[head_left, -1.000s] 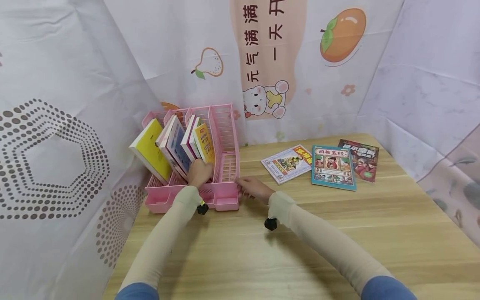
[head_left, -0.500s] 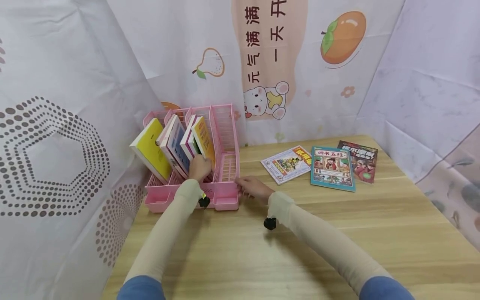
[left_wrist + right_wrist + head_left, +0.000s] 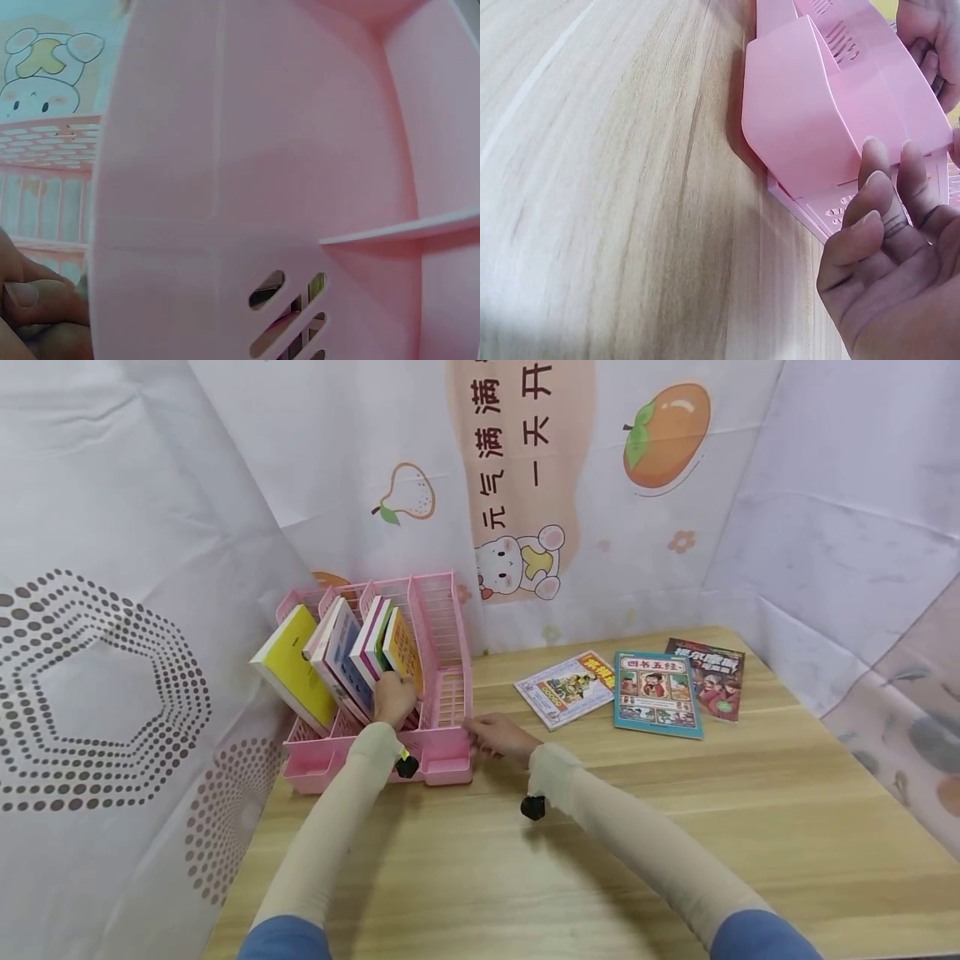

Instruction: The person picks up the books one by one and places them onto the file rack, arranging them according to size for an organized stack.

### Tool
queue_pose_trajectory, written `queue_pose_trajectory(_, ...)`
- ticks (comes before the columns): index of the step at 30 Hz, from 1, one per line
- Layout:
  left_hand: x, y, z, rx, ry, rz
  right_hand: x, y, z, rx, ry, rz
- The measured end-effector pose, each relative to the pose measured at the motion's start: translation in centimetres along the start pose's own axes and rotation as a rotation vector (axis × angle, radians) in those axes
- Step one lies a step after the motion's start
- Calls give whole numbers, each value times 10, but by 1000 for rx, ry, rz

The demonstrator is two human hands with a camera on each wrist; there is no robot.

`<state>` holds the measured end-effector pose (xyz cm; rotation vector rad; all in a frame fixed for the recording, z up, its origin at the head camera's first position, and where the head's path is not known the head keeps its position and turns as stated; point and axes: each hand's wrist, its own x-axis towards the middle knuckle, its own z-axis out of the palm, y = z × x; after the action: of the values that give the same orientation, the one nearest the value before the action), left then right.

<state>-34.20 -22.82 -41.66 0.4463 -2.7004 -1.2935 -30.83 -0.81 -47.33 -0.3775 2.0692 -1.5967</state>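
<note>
- On the table [image 3: 450,877], head view: one pink rack [image 3: 447,745] stands toward the left, with books tilted in its compartments; two small trays show along its front.
- One yellow book [image 3: 303,672] leans in the leftmost compartment. The next compartment holds at least two, among them one blue-covered book [image 3: 345,652]. The third holds at least three, counting one purple-edged book [image 3: 368,647], one green-edged book [image 3: 382,643] and one orange-yellow book [image 3: 403,643].
- The left hand [image 3: 394,697] is low against the books in that third compartment; its fingertips are hidden, so I cannot tell whether they grasp one. The right hand [image 3: 501,737] is at the rack's right front corner.
- To the right, three books lie flat: one white-and-yellow comic [image 3: 564,688] by itself, and one teal book [image 3: 658,693] partly over one dark red book [image 3: 720,689].
- Two black wrist devices [image 3: 533,807] show, one on each wrist.
- Left wrist view: one broad pink wall fills the middle, with several slanted slots; the left hand's bent fingers show at the lower left, partly hidden behind its edge.
- Right wrist view: the right hand pinches the rack's wall, thumb at the rim and four bent fingers outside; the left hand, fingers curled, appears at the upper right.
</note>
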Motion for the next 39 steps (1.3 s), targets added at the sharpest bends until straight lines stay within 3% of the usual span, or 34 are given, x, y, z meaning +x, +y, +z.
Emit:
queue_pose_trajectory(3,0,1,1,0,18,11,-2,-1,0,-9,0,0)
queue_pose_trajectory(7,3,3,-1,12,-4,37,-4,-3,-2,-4,4,0)
queue_pose_trajectory(13,4,2,-6,277,-59,6,-6,-4,-8,-33,-4,-4)
queue_pose_trajectory(16,-1,-1,-6,321,-72,45,-8,-5,-15,-67,-4,-17)
queue_pose_trajectory(19,-6,-3,-3,298,-81,102,-10,-5,-23,-114,6,-38)
queue_pose_trajectory(22,-11,-1,2,255,-49,161,-12,-3,-32,-164,33,-47)
queue_pose_trajectory(25,-15,3,10,224,23,276,-14,0,-41,-225,73,-43)
queue_pose_trajectory(28,-19,11,20,166,48,406,-18,0,-50,-290,123,-46)
queue_pose_trajectory(32,-25,23,32,92,4,519,-23,-1,-60,-368,188,-75)
queue_pose_trajectory(39,-36,32,51,58,-93,625,-32,7,-76,-451,245,-116)
